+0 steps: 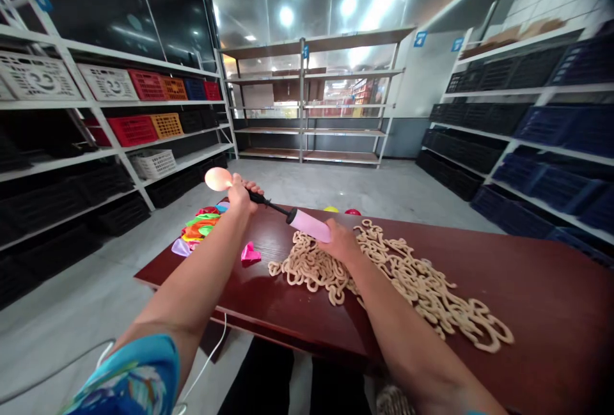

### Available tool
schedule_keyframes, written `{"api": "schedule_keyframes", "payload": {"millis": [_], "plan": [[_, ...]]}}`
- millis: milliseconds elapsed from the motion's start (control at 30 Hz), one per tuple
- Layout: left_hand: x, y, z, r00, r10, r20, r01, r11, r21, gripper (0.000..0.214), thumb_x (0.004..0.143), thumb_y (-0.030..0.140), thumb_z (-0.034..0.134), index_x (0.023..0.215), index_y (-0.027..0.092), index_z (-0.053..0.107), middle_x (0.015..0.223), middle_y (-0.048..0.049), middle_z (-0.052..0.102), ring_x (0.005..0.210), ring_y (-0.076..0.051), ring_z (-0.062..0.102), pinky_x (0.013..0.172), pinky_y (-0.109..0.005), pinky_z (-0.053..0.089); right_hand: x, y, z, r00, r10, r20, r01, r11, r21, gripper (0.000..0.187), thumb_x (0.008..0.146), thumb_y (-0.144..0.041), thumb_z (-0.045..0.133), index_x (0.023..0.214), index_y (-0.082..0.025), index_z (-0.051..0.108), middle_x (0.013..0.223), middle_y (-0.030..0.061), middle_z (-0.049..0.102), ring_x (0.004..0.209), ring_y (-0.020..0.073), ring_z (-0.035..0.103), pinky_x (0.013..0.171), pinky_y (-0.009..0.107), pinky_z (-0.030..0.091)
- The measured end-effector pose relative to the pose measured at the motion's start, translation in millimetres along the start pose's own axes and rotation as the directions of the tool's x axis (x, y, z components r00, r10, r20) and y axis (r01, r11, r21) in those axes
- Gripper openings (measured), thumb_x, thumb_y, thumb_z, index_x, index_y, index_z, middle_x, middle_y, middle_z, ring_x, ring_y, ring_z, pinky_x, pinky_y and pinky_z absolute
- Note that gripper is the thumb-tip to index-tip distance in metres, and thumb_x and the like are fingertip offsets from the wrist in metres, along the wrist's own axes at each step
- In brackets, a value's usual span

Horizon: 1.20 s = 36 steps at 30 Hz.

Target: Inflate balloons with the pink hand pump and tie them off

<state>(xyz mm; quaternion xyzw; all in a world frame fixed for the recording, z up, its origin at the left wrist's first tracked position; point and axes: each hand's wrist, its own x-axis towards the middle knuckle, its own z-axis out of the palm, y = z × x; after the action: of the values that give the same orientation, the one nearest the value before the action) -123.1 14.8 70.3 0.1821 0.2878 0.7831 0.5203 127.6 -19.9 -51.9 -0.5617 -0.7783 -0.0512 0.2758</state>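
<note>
My left hand (244, 194) is closed around the black end of a balloon pump, at the neck of a peach-coloured balloon (218, 179). The balloon is partly filled and points to the left. My right hand (341, 241) wraps around the pump's pink barrel (311, 226), and a black rod shows between the two hands. Beneath the barrel, a heap of tan, curled, rope-like pieces (316, 265) spreads across the table to the right. A flat pink balloon (250, 254) lies on the table below the pump. Several colourful uninflated balloons (200, 228) are piled near the left edge.
The dark red table (288, 313) stands in front of me. A yellow balloon (330, 209) and a red balloon (353, 211) show beyond its far edge. Shelves with crates (137, 130) line the left, with dark crates (484, 117) at right. A white cable (211, 356) hangs at the front left.
</note>
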Motion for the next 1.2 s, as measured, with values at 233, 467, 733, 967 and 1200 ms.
{"api": "schedule_keyframes", "payload": {"millis": [233, 467, 733, 967, 1200], "plan": [[-20.7, -45.1, 20.3, 0.997, -0.043, 0.059, 0.042, 0.999, 0.018, 0.041, 0.08, 0.043, 0.048, 0.058, 0.02, 0.022, 0.045, 0.0075, 0.024, 0.033, -0.006, 0.027, 0.036, -0.021, 0.028, -0.2, -4.3, 0.7, 0.996, -0.012, -0.086, 0.014, 1.0, 0.025, 0.04, 0.067, -0.043, 0.062, 0.099, -0.02, 0.052, 0.084, 0.0048, 0.064, 0.071, 0.0192, 0.059, 0.059, 0.027, 0.035], [-25.4, -49.8, 31.8, 0.997, -0.003, 0.081, -0.001, 0.999, 0.046, 0.039, 0.082, 0.042, 0.045, 0.058, 0.02, 0.022, 0.045, 0.0069, 0.024, 0.034, -0.007, 0.029, 0.038, -0.021, 0.031, 3.0, 1.5, -5.7, 0.994, -0.018, -0.104, 0.024, 0.998, 0.064, 0.046, 0.068, -0.046, 0.062, 0.106, -0.023, 0.053, 0.093, 0.004, 0.064, 0.08, 0.0199, 0.058, 0.066, 0.029, 0.036], [0.8, 6.7, 42.9, 0.994, 0.089, 0.066, -0.095, 0.99, 0.106, 0.033, 0.082, 0.034, 0.042, 0.059, 0.02, 0.023, 0.046, 0.0069, 0.025, 0.034, -0.007, 0.029, 0.038, -0.022, 0.031, 8.3, 13.6, -11.5, 0.984, 0.004, -0.18, -0.004, 1.0, 0.004, 0.04, 0.068, -0.037, 0.063, 0.105, -0.022, 0.056, 0.099, 0.0075, 0.061, 0.096, 0.0238, 0.052, 0.083, 0.034, 0.032], [-10.6, -5.4, 43.7, 0.986, 0.103, 0.128, -0.118, 0.987, 0.113, 0.034, 0.081, 0.033, 0.043, 0.058, 0.02, 0.02, 0.046, 0.0071, 0.022, 0.035, -0.006, 0.026, 0.038, -0.021, 0.028, 5.9, 13.0, 0.2, 0.99, 0.127, -0.067, -0.127, 0.992, -0.003, 0.033, 0.066, -0.03, 0.063, 0.094, -0.018, 0.052, 0.088, 0.0065, 0.061, 0.081, 0.0201, 0.055, 0.067, 0.028, 0.035], [-36.3, -63.6, 48.2, 0.986, 0.046, 0.159, -0.068, 0.988, 0.137, 0.037, 0.081, 0.038, 0.044, 0.058, 0.02, 0.021, 0.046, 0.007, 0.023, 0.036, -0.006, 0.026, 0.039, -0.021, 0.028, 5.8, 9.6, 6.2, 0.985, 0.121, -0.123, -0.113, 0.991, 0.069, 0.034, 0.068, -0.039, 0.061, 0.092, -0.018, 0.05, 0.086, 0.0072, 0.06, 0.079, 0.0202, 0.055, 0.065, 0.029, 0.034]]}}
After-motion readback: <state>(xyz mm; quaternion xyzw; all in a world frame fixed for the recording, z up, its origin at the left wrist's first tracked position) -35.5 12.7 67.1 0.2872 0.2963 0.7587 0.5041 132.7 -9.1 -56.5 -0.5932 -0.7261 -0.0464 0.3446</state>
